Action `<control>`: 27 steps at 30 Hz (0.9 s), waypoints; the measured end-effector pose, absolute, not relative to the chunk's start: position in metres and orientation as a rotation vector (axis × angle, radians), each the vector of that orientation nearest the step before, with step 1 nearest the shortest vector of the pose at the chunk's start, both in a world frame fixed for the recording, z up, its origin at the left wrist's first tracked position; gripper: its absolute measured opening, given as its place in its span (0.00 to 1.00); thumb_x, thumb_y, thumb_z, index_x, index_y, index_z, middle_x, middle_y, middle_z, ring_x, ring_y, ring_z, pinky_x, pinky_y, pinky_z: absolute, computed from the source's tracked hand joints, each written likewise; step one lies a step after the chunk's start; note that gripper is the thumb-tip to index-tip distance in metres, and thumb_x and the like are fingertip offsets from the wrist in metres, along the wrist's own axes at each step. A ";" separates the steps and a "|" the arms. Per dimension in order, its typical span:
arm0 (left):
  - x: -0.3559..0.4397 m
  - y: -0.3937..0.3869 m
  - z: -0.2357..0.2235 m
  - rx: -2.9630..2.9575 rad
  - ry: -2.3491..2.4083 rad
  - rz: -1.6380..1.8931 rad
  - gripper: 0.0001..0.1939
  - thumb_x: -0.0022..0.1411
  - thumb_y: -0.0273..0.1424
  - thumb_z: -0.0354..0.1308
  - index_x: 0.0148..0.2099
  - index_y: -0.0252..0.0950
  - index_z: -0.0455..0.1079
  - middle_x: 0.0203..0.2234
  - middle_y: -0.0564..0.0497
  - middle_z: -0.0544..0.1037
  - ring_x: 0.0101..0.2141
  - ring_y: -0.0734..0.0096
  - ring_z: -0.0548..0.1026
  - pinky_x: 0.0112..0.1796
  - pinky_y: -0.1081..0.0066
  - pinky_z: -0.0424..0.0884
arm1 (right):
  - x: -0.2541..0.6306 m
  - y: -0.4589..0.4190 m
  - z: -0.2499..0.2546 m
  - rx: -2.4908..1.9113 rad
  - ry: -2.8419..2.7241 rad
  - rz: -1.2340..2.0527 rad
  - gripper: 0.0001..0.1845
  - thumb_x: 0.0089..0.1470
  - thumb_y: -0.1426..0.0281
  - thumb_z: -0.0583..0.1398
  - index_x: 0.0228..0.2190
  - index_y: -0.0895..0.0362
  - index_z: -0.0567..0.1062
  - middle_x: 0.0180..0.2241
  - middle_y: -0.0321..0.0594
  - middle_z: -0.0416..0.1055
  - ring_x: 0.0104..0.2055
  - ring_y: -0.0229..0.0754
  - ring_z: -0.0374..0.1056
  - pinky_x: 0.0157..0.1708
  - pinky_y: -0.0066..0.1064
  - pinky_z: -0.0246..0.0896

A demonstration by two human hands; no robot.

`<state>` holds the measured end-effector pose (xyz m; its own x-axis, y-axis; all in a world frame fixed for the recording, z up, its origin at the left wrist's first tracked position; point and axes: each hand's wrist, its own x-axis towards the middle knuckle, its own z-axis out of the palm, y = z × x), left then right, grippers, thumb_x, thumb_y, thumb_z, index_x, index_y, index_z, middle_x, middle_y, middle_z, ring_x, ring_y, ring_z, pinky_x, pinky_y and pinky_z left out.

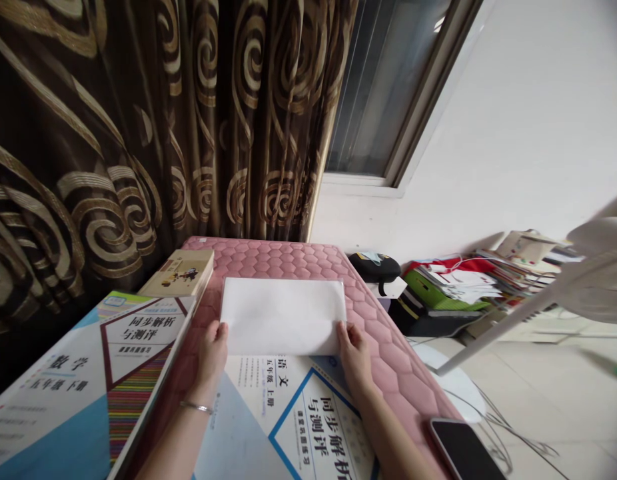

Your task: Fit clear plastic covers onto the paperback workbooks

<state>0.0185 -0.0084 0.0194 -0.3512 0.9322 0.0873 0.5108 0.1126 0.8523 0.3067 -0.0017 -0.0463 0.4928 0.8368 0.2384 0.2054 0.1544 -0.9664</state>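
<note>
A white sheet of paper [283,313] is held by its left and right edges above a workbook. My left hand [214,343] grips the lower left edge, fingers closed on it, with a silver bangle on the wrist. On the opposite side, my right hand [354,347] pinches the lower right edge. Beneath the paper lies the blue and white workbook [238,427], its upper part covered by the sheet. Both forearms reach across that book from the bottom of the view.
A pink quilted surface [383,333] carries another workbook [78,393] and a tan book [181,272] at left, plus a phone [463,450] at lower right. Beyond its right edge are a white fan [603,267], cables and piled papers [458,283]. A patterned curtain [213,120] hangs behind.
</note>
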 end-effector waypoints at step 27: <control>0.018 0.005 -0.002 1.305 1.907 1.220 0.13 0.59 0.40 0.48 0.37 0.37 0.68 0.33 0.46 0.79 0.31 0.65 0.74 0.29 0.72 0.66 | 0.307 -0.006 -0.042 -1.360 -1.003 0.611 0.24 0.49 0.47 0.57 0.25 0.56 0.68 0.23 0.34 0.64 0.28 0.39 0.57 0.28 0.29 0.54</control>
